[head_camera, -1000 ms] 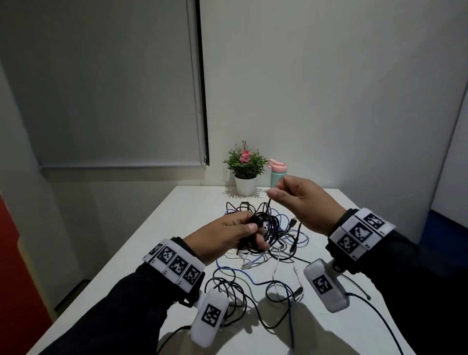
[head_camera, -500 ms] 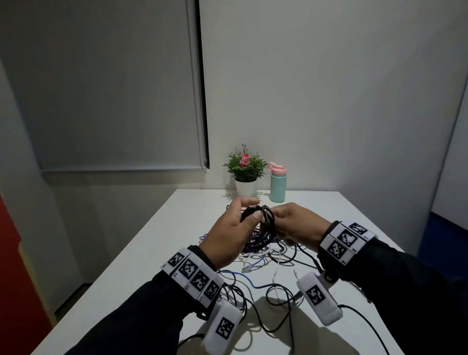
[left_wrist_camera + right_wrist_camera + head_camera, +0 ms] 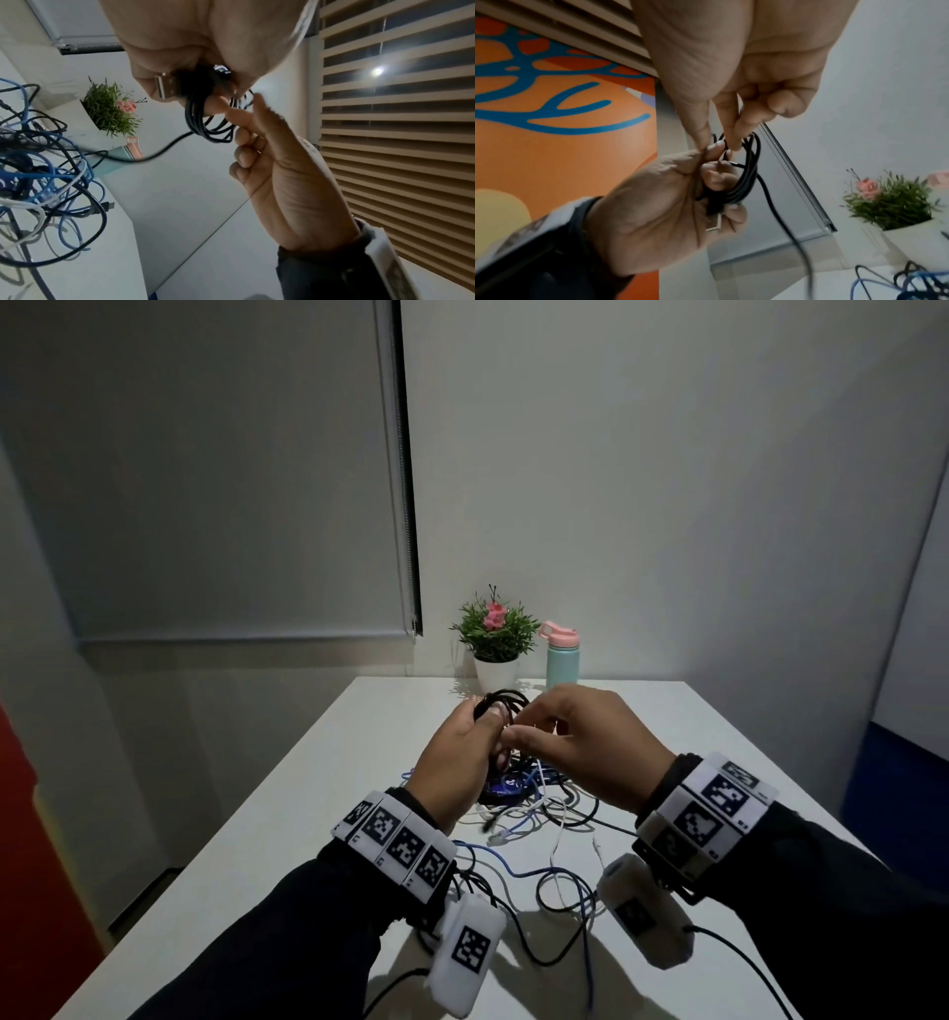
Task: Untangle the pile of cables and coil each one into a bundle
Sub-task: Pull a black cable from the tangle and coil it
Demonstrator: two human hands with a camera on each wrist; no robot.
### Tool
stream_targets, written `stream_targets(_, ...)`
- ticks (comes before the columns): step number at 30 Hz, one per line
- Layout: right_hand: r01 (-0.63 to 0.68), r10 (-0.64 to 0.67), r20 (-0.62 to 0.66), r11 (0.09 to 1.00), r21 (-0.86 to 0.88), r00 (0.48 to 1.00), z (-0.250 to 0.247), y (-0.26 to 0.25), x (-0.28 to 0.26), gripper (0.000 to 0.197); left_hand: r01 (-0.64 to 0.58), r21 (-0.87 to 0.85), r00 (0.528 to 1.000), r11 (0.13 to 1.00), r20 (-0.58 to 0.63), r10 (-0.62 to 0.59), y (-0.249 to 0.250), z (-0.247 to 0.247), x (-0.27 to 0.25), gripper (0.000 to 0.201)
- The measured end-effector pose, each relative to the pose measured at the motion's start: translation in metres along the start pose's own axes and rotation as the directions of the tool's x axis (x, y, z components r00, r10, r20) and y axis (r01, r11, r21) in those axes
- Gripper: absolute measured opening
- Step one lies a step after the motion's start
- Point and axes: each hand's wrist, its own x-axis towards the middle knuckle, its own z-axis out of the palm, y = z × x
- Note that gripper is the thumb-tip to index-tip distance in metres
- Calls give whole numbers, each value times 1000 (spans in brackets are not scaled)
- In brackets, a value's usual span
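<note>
A black cable, wound into a small coil [image 3: 506, 703], hangs in the air above the tangled pile of black, blue and white cables [image 3: 539, 806] on the white table [image 3: 359, 762]. My left hand [image 3: 488, 721] grips the coil [image 3: 200, 117] with curled fingers, and its USB plug [image 3: 165, 86] sticks out by the thumb. My right hand [image 3: 518, 734] meets it from the right. Its thumb and fingers [image 3: 734, 134] pinch a strand at the top of the coil [image 3: 746, 174]. One loose black strand [image 3: 782, 223] trails from the coil down toward the pile.
A potted plant [image 3: 495, 642] and a mint bottle with a pink lid [image 3: 562, 657] stand at the table's far edge by the wall. Loose cable loops [image 3: 560, 891] spread toward me between my forearms. The table's left and right edges are near.
My right hand came down from its raised spot on the right and joined the left hand at the coil. Both hands moved up and farther from me.
</note>
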Motion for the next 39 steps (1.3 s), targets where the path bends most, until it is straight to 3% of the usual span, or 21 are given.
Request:
stream_targets(3,24,-19,-124,999,35,992,3,2,-2,22,24,-81,1000,996,21,-22,5,4,-4,20)
stream_targets(6,111,-109,-72,994,17,991,4,3,-2,17,82,-210,996,974,41,-75,14,7,-9,17)
stream_targets(11,35,-35,2,997,-67,999,6,5,1,23,172,-538,985,825,92,-145,27,4,-10,17)
stream_targets(14,19,-22,79,999,36,997,8,9,-1,13,201,-491,979,848,141,-150,27,1,-13,11)
stream_targets(17,-104,70,148,965,242,986,7,11,-2,8,168,-352,982,921,145,-123,26,-1,-12,33)
stream_targets(19,-235,172,171,845,480,970,7,8,-2,15,127,-291,990,948,103,-101,26,-4,-8,31)
stream_targets(21,-322,265,194,629,707,944,5,6,-1,11,99,-207,991,973,111,-77,25,-9,-6,25)
stream_targets(23,-358,288,252,419,834,924,2,5,0,9,67,-98,987,993,154,-51,23,-14,-8,25)
stream_targets(24,-365,277,275,365,856,921,0,6,2,11,55,-62,985,997,169,-44,22,-16,-9,24)
stream_targets(30,-407,218,347,379,831,912,-12,17,5,22,63,-65,984,996,170,-51,26,-17,-8,12)
stream_targets(31,-385,220,318,470,794,922,-12,21,5,23,67,-91,983,994,177,-50,28,-17,-8,9)
stream_targets(33,-266,197,182,787,556,963,-10,29,7,25,75,-142,980,987,195,-46,31,-17,-9,8)
stream_targets(34,-196,161,118,882,428,980,-8,31,7,25,75,-189,978,979,205,-36,31,-15,-9,10)
stream_targets(35,-159,135,89,909,384,987,-5,32,8,24,83,-254,976,964,215,-27,30,-14,-9,12)
stream_targets(37,-178,128,131,834,523,983,6,32,6,20,78,-352,976,933,220,2,26,-11,-8,14)
stream_targets(39,-247,138,212,694,676,968,16,29,3,18,25,-322,984,946,176,34,22,-7,-7,11)
